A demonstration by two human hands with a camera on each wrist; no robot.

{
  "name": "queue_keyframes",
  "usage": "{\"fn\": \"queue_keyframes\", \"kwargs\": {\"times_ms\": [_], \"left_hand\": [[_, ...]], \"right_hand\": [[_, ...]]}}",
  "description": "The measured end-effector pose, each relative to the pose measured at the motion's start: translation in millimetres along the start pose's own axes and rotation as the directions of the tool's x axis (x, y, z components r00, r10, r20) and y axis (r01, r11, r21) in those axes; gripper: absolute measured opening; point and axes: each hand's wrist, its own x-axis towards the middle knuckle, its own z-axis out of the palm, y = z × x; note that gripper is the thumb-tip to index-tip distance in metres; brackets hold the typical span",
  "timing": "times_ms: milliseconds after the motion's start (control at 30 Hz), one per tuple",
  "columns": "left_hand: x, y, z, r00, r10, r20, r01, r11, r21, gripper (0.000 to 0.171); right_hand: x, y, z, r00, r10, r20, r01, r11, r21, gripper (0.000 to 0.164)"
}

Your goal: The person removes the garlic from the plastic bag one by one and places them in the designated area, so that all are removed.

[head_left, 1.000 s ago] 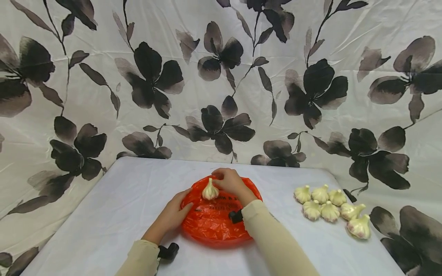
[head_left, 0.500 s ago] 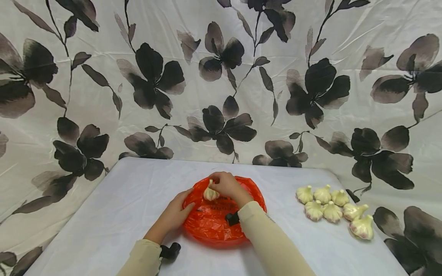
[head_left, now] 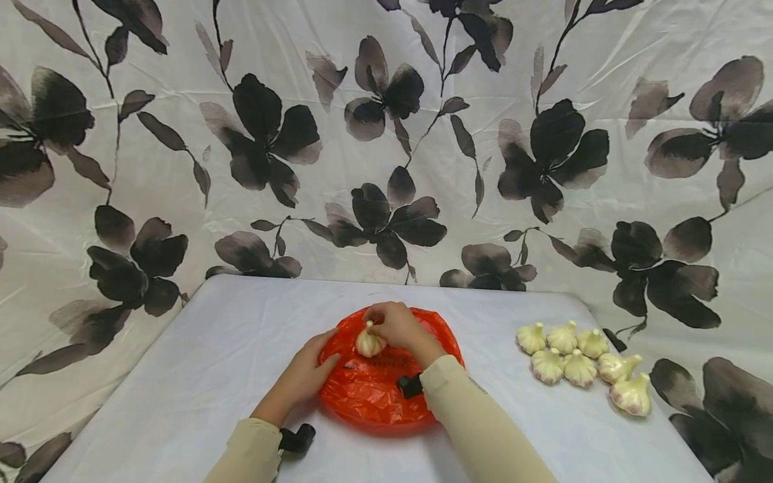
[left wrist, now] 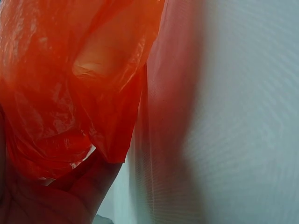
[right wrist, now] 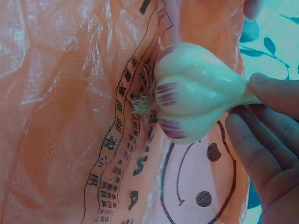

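In the head view, a red plastic bag [head_left: 386, 396] with black print and a rounded outline lies at the middle of the table. My left hand [head_left: 303, 372] holds its left edge, fingers and thumb apart; in the left wrist view the red film covers part of that hand [left wrist: 56, 200]. My right hand [head_left: 395, 325] is over the far part of the bag and pinches the stem of a garlic bulb [head_left: 370, 343]. The right wrist view shows this bulb [right wrist: 191, 93] white with purple streaks, its roots toward the bag, the stem between thumb and fingers.
Several more garlic bulbs [head_left: 578, 367] are grouped on the right side of the white-covered table [head_left: 229, 335]. Behind the table hangs a white cloth [head_left: 338, 154] with dark flowers. A black wrist camera [head_left: 296, 439] is strapped to the left forearm.
My right hand has shifted slightly left and closed in on the garlic bulb's stem, and the bulb sits slightly lower now. The left hand stays at the bag's edge.
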Motion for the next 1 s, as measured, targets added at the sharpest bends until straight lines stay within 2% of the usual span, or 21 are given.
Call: {"fn": "queue_keyframes", "kwargs": {"times_ms": [367, 767, 1000], "left_hand": [[2.1, -1.2, 0.8, 0.999, -0.039, 0.015, 0.039, 0.999, 0.006, 0.060], [1.7, 0.4, -3.1, 1.000, -0.018, 0.011, 0.017, 1.000, 0.016, 0.059], [1.0, -1.3, -1.9, 1.000, -0.022, 0.010, 0.022, 1.000, 0.018, 0.060]], "right_hand": [[-13.4, -4.1, -13.1, 1.000, -0.015, -0.009, 0.015, 1.000, 0.018, 0.022], [-30.9, -5.2, -31.6, 0.996, -0.085, -0.031, 0.086, 0.996, 0.011, 0.020], [-42.3, -3.7, -40.1, 0.993, -0.110, -0.052, 0.107, 0.992, -0.065, 0.021]]}}
